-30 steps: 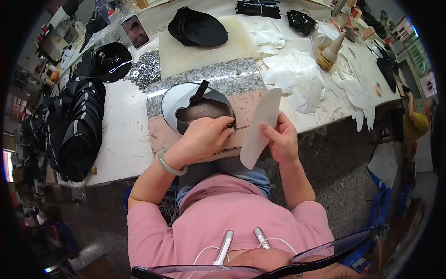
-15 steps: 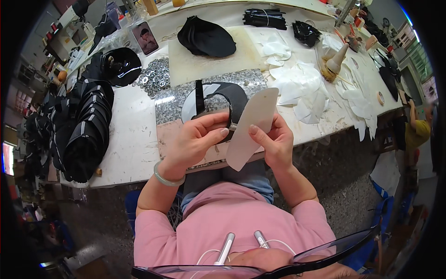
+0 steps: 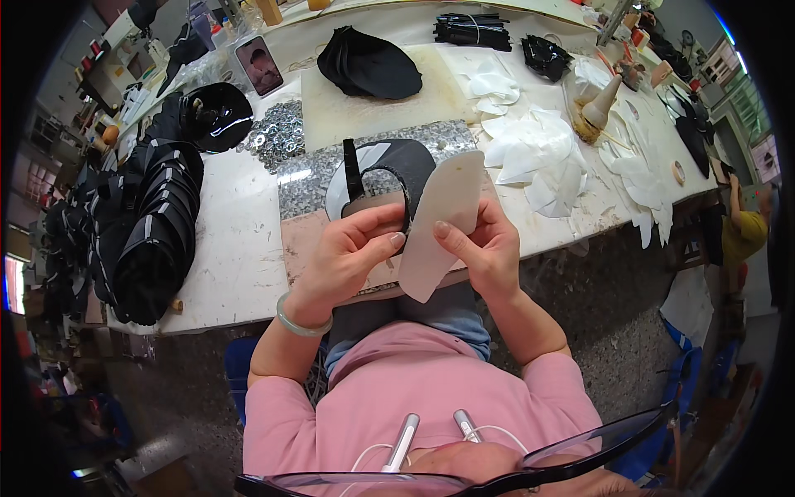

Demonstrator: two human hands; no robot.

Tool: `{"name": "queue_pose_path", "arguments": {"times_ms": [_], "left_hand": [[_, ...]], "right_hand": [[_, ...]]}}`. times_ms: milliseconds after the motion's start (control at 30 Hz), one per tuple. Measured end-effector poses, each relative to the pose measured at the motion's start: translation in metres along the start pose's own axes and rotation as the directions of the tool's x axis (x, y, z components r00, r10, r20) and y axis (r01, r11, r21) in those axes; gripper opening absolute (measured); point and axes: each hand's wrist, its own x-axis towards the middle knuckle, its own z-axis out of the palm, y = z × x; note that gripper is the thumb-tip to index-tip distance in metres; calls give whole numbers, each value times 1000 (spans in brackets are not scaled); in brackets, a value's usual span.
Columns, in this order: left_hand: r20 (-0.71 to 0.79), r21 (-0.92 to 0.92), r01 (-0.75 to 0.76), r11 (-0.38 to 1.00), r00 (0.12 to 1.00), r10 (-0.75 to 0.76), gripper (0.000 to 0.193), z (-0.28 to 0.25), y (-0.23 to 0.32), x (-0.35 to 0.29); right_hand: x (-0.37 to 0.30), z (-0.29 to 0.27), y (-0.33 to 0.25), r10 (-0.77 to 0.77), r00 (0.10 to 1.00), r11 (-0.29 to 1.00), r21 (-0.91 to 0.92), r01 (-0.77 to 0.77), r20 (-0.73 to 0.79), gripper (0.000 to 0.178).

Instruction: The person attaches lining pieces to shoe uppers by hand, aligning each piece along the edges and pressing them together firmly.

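My right hand (image 3: 489,253) pinches a long white sheet piece with rounded ends (image 3: 451,186), thumb on its face and fingers behind it. My left hand (image 3: 352,253) is closed, thumb against fingers, on a narrow black strip (image 3: 352,170). The strip rises from the fingers and curves round in a loop beside the white piece. Beyond my hands lies a rounded dark fabric piece (image 3: 416,157) with a pale part at its left. The white piece covers part of it. Where the strip meets the white piece is partly hidden by my fingers.
A speckled slab (image 3: 302,186) lies under the work. Stacked black curved pieces (image 3: 157,240) stand at left, near a heap of metal rings (image 3: 281,132). Black fabric pieces (image 3: 373,70) lie on a pale board. White cut pieces (image 3: 534,157) and a cone-shaped tool (image 3: 596,108) are at right.
My right hand has brought the white piece a little left, closer to my left hand. The black strip's upright end leans slightly further left.
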Motion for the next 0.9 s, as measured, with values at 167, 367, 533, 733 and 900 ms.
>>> {"name": "queue_pose_path", "arguments": {"times_ms": [167, 367, 533, 733, 900], "left_hand": [[-6, 30, -10, 1000, 1000, 10, 41, -3, -4, -3], [-39, -13, -22, 1000, 999, 22, 43, -1, -5, -11], [-174, 39, -121, 992, 977, 126, 36, 13, -7, -20], [-315, -45, -149, 988, 940, 127, 27, 14, -21, -49], [-374, -79, -226, 971, 910, 181, 26, 6, -39, -71]], "right_hand": [[0, 1, 0, 5, 1000, 1000, -8, -5, 9, 26], [-1, 7, 3, -58, 998, 989, -138, 60, 15, 26], [-5, 12, 17, -211, 976, 939, -266, 217, 51, 24], [-8, 7, 23, -151, 956, 885, -397, 243, 250, 31], [6, 21, 29, 16, 947, 956, -281, 80, 322, 84]]}}
